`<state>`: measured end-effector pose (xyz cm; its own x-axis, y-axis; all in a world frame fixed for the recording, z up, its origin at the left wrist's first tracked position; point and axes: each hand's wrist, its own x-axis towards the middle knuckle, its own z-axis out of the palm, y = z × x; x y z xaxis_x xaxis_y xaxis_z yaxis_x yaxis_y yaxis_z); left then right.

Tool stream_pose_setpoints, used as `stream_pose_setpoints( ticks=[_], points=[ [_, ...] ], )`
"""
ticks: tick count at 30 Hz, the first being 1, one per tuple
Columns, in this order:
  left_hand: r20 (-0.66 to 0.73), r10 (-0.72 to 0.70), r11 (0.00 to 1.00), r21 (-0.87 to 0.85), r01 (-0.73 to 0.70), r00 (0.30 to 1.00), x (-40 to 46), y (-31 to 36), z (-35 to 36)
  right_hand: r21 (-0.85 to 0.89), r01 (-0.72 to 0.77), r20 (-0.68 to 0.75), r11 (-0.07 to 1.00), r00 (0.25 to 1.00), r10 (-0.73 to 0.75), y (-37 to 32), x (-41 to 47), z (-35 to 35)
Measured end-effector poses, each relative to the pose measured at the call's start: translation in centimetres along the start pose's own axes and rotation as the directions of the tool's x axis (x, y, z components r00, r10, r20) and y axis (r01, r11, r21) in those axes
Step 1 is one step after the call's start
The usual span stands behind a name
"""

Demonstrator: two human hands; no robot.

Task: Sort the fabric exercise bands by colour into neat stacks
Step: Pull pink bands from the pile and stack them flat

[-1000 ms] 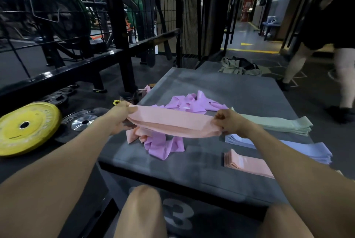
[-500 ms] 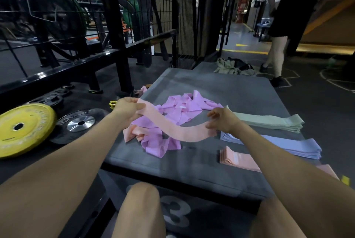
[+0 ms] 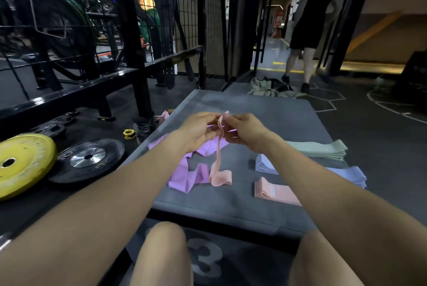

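Floor, far left: a yellow weight plate (image 3: 22,163) lies flat, with a black plate (image 3: 89,158) just beside it, near the left edge of the grey box (image 3: 208,204).
Purple pile: loose purple bands (image 3: 184,176) lie tangled by the box's left edge.
Left hand (image 3: 196,129): raised over the box, fingers curled, pinching the top of a peach band (image 3: 218,161).
Peach band: hangs down between the hands; its lower end lies folded on the box, touching the purple pile.
Right hand (image 3: 246,129): fingers pinch the same band's top.
Open room: bare grey surface in front of the pile.
Right edge: green stack (image 3: 323,150) farthest, lilac stack (image 3: 346,173) in the middle, peach stack (image 3: 275,192) nearest.
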<state>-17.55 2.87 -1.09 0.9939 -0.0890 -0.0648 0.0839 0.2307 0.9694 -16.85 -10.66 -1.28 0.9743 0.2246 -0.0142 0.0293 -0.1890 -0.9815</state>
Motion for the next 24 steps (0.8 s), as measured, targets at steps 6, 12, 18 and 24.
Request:
stream_pose_setpoints(
  ticks=[6,12,18,24],
  points=[
    [0.054,0.042,0.984,0.17,-0.051,0.998,-0.6,-0.6,2.4,-0.076,-0.042,-0.045,0.996,0.998,0.039,-0.6,-1.7,-2.1],
    [0.091,0.113,0.893,0.426,-0.141,0.989,1.1,-1.5,3.4,-0.178,-0.031,-0.097,0.984,0.995,0.013,-1.3,-2.9,-4.5],
    [0.328,0.023,0.774,0.592,-0.224,0.944,1.9,-3.5,5.0,-0.203,-0.016,-0.228,0.979,0.973,-0.032,-1.1,-4.0,-8.3],
    [0.318,-0.102,0.493,0.839,-0.229,0.943,1.6,-5.3,4.4,-0.077,-0.016,-0.517,0.997,0.856,-0.026,0.6,-4.9,-12.5]
  ],
)
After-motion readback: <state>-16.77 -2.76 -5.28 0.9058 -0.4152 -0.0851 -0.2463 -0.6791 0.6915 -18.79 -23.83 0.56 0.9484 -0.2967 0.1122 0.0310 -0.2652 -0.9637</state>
